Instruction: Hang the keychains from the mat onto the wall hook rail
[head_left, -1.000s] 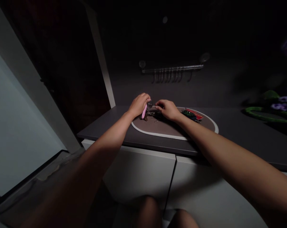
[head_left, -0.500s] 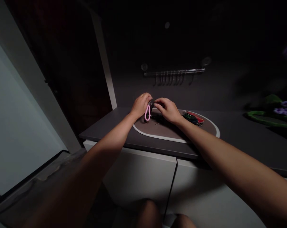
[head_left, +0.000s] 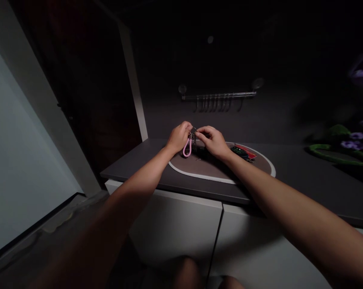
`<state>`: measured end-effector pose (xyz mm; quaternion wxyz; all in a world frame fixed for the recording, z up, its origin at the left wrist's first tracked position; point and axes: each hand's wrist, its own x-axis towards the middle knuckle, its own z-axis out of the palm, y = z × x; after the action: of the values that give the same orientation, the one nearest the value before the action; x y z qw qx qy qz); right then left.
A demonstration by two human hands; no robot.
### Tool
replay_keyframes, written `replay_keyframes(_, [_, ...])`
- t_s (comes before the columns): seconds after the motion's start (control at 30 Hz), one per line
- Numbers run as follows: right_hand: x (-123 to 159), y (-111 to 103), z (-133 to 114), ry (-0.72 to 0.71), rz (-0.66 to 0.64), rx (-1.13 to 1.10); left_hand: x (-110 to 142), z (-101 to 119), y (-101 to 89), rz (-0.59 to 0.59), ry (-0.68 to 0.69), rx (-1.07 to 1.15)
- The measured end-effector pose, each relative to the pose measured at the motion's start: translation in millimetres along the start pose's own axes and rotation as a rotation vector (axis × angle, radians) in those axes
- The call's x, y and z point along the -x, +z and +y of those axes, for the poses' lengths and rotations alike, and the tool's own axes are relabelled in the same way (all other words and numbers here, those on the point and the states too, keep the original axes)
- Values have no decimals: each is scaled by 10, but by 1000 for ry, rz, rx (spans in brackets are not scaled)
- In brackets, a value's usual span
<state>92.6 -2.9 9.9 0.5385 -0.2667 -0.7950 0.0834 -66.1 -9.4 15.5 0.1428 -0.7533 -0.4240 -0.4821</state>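
Above the counter, my left hand [head_left: 179, 137] pinches a keychain with a pink braided loop [head_left: 187, 148] dangling below the fingers. A small metal key ring [head_left: 193, 130] shows between my two hands. The thumb and fingertips of my right hand [head_left: 211, 139] are closed on the ring's other side. Something dark hangs just below the ring, too dim to name. Both hands are over a brown oval mat [head_left: 211, 169] with a white rim. Dark items lie on it, partly hidden by my right hand.
A dark round object [head_left: 239, 151] and a red packet [head_left: 250, 152] lie at the mat's right. A clear rail with several hooks [head_left: 219, 96] is on the wall. Purple flowers [head_left: 352, 142] and a green ring-shaped thing [head_left: 328, 154] stand at right. White cabinet doors [head_left: 175, 224] are below the counter.
The key ring shows more clearly between my fingertips, and the pink loop hangs slightly differently. Both hands stay close together. The view has shifted a little.
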Motion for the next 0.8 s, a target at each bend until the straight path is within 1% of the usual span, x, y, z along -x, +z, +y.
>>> replay_keyframes(0.13, [-5, -6, 15, 73, 9, -98, 19, -22, 29, -4, 5, -11])
replay_keyframes(0.2, [-3, -5, 22, 125, -4, -165, 32, -23, 41, -11, 9, -32])
replay_keyframes(0.27, [1, 1, 25, 185, -43, -248, 43, -10, 49, -32, 7, -56])
replay_keyframes(0.37, [7, 18, 11, 241, -49, -361, 55, 23, 46, -59, -17, -95])
replay_keyframes(0.5, [-1, 31, -68, 405, -43, -549, 60, 42, 19, -85, -76, -141])
replay_keyframes(0.63, [-80, 3, -151, 556, 22, -612, 54, 2, -9, -96, -200, -198])
replay_keyframes(0.7, [-164, -19, -162, 584, 78, -612, 53, -22, -16, -108, -242, -228])
replay_keyframes(0.8, [-343, -44, -145, 584, 142, -613, 58, -45, -18, -133, -248, -257])
